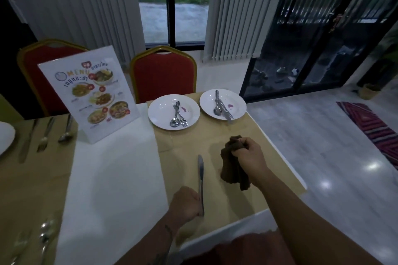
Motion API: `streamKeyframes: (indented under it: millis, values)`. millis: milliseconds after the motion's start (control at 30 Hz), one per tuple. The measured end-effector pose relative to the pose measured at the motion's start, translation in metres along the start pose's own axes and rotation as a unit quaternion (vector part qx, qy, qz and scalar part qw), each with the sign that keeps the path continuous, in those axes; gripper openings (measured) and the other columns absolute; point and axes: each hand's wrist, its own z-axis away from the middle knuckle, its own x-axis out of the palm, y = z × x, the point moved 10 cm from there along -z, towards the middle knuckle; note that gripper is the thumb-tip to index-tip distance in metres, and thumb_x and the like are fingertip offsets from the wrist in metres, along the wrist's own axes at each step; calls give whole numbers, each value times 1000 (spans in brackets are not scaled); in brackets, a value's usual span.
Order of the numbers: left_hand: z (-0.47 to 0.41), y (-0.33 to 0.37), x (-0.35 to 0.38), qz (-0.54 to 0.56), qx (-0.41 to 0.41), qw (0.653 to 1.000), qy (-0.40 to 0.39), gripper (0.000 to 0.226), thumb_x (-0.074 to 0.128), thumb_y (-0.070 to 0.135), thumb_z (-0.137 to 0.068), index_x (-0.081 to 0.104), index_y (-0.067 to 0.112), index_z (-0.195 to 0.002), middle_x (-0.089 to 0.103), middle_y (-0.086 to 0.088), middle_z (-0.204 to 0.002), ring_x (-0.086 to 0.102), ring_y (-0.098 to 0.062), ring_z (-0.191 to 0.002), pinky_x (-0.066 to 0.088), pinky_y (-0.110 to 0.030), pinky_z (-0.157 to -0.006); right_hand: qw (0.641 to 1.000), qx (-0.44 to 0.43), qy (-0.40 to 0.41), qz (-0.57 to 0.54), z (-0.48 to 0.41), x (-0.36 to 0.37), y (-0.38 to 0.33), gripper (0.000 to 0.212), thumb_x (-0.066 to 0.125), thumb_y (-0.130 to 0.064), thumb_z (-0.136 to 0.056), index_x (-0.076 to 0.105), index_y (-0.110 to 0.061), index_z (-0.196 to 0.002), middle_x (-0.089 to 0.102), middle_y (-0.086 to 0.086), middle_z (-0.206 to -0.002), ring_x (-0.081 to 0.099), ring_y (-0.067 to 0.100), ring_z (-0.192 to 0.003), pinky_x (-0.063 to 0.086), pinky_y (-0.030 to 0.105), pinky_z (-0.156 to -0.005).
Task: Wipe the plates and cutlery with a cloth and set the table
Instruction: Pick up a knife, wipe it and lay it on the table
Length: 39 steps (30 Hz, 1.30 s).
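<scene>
My left hand (186, 203) grips the handle of a table knife (200, 176), whose blade points away from me over the tan placemat (265, 153). My right hand (249, 153) holds a bunched dark brown cloth (233, 170) a little to the right of the knife, apart from it. Two white plates stand at the far side of the placemat. The left plate (159, 114) carries a spoon and a fork and has a reddish smear. The right plate (235, 101) also holds a spoon and a fork beside a reddish smear.
A standing menu card (90, 92) is on the white tablecloth (116, 170) at the left. Further left lies a set place with a knife, fork, spoon (65, 129) and a plate edge (6, 137). Two red chairs (163, 75) stand behind the table. The table edge runs along the right.
</scene>
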Motion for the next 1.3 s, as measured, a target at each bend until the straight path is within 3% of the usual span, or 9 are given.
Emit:
streamKeyframes:
  millis: [100, 333, 433, 533, 633, 767, 933, 1300]
  values:
    - [2, 2, 16, -40, -14, 998, 41, 13, 67, 1, -71, 73, 13, -74, 73, -2, -80, 70, -18, -78, 59, -27, -73, 999, 5, -32, 18, -10, -6, 9, 17, 55, -3, -91, 64, -11, -103, 69, 8, -98, 66, 22, -90, 56, 39, -76]
    - [-3, 11, 32, -141, 0, 987, 82, 10, 67, 16, -83, 66, 22, -91, 65, 6, -90, 63, -10, -83, 54, -23, -77, 996, 14, -87, 17, -21, -6, 21, 19, 53, 1, -90, 65, -6, -104, 68, 12, -100, 65, 29, -96, 57, 48, -88]
    - [-7, 10, 35, -188, 5, 979, 77, 12, 68, 23, -81, 66, 21, -92, 66, 5, -92, 63, -12, -84, 55, -25, -78, 994, 18, -106, 6, -23, -4, 25, 19, 53, 4, -89, 64, -4, -103, 68, 14, -99, 66, 31, -95, 59, 44, -81]
    - [-10, 10, 32, -225, 27, 970, 91, 14, 61, 29, -80, 67, 19, -86, 69, 1, -88, 67, -18, -83, 57, -31, -77, 993, 21, -115, 7, -24, -8, 27, 22, 50, 5, -91, 63, -4, -106, 67, 10, -96, 65, 22, -85, 51, 26, -59]
    - [-9, 16, 27, -238, 48, 963, 117, 5, 59, 26, -84, 61, 22, -87, 63, 3, -89, 61, -15, -82, 54, -29, -78, 992, 24, -121, 8, -25, -15, 29, 24, 50, 5, -92, 62, -4, -110, 67, 10, -98, 64, 18, -80, 48, 23, -54]
    - [-7, 41, 33, -332, 177, 917, 133, 41, 62, 31, -81, 58, 21, -121, 51, -2, -129, 47, -26, -117, 43, -37, -96, 990, 47, -131, -15, -25, -22, 37, 25, 48, 6, -93, 61, -4, -113, 66, 12, -96, 67, 21, -76, 52, 21, -46]
    - [-7, 35, 46, -377, 204, 897, 107, 52, 59, 40, -83, 57, 21, -131, 41, 1, -150, 35, -24, -136, 34, -39, -110, 985, 75, -151, -35, -21, -25, 45, 27, 48, 6, -95, 59, -5, -116, 65, 13, -100, 68, 23, -78, 53, 23, -48]
    - [6, 32, 48, -352, 221, 902, 119, 63, 64, 38, -78, 56, 15, -136, 43, -3, -152, 39, -24, -138, 33, -37, -114, 979, 97, -174, -37, -22, -21, 65, 29, 50, 4, -94, 61, -8, -118, 64, 9, -102, 65, 21, -85, 49, 30, -60]
